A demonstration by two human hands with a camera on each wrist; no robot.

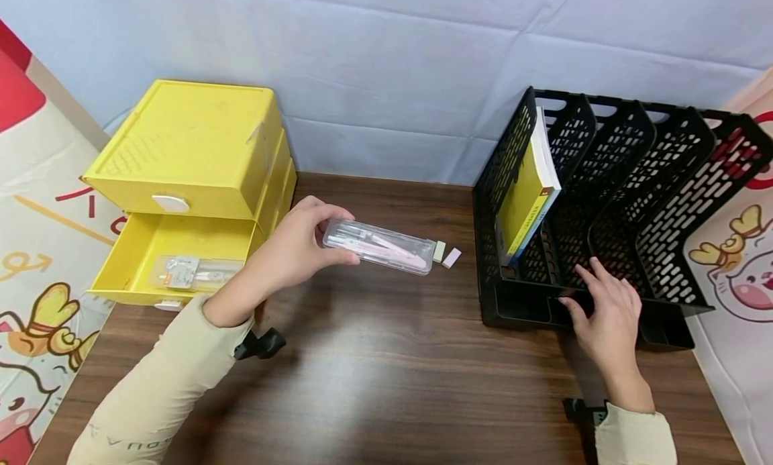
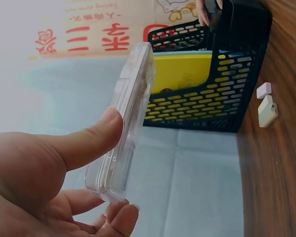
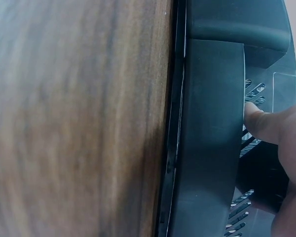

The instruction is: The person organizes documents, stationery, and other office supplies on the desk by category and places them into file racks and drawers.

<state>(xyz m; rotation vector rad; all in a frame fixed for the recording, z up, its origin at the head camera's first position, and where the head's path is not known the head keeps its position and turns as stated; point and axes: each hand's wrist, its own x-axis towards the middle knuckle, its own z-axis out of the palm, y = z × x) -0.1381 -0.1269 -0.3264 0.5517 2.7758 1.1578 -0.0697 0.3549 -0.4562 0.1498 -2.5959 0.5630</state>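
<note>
Head view: a wooden table [image 1: 386,364] is seen from above, where a person's left hand [image 1: 296,240] pinches one end of a clear plastic case [image 1: 386,249] between thumb and fingers; pale pink and white pieces show inside it. Near the case's far end lie a pale green block [image 1: 439,251] and a pale pink block [image 1: 451,257]. At left stands a yellow drawer unit [image 1: 187,139], its lower drawer [image 1: 175,237] pulled out with a clear package [image 1: 208,275] inside. At right, a black file rack [image 1: 610,183] holds a yellow book [image 1: 522,207] upright in its leftmost compartment. The right hand [image 1: 610,317], fingers spread apart and holding nothing loose, rests at the rack's front edge. Left wrist view: the case is up off the table, thumb on one face, fingers on the other side. Right wrist view: the thumb touches the rack's front rim; the other fingers are mostly hidden.
</note>
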